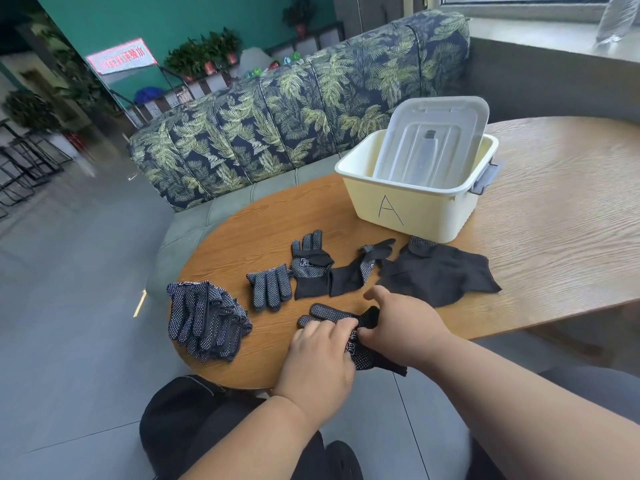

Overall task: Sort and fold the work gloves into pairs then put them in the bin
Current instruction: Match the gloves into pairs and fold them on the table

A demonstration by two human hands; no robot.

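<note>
A person sits at a round wooden surface (519, 202). The left hand (318, 355) presses a dotted black glove (332, 315) flat at the near edge, while the right hand (405, 327) pinches its cuff end. To fold it well, line the fingers up first, then turn the cuff over them squarely. More gloves (207, 317) lie loose nearby. Behind them, the cream bin (408, 206) marked A holds only its clear lid (433, 140), propped inside.
</note>
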